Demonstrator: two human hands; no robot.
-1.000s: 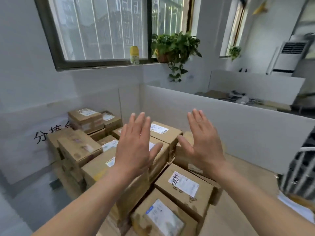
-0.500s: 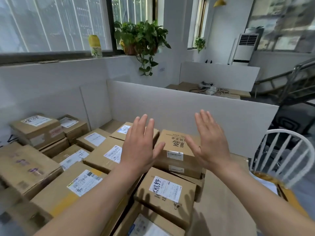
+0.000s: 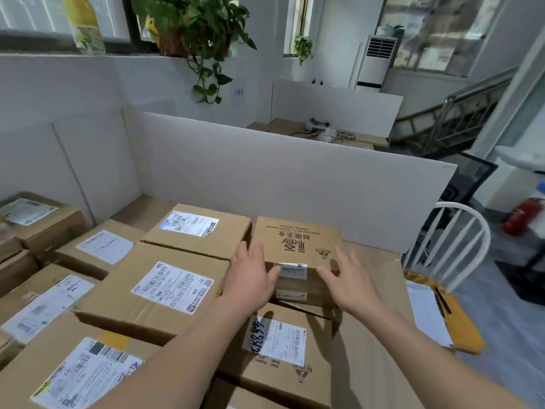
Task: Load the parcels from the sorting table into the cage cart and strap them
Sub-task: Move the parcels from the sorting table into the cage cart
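Bare tabletop (image 3: 371, 278) free rt of printed box (image 3: 295, 240); labelled box (image 3: 200, 231) tight on lft.

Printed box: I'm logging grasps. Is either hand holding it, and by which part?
No grip yet: left hand open at the printed box's left front corner, right hand open by its right front edge; contact cannot be told.

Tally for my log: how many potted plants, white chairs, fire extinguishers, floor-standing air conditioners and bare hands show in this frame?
potted plants: 2
white chair: 1
fire extinguisher: 1
air conditioner: 1
hands, the left hand and the right hand: 2
Total: 7
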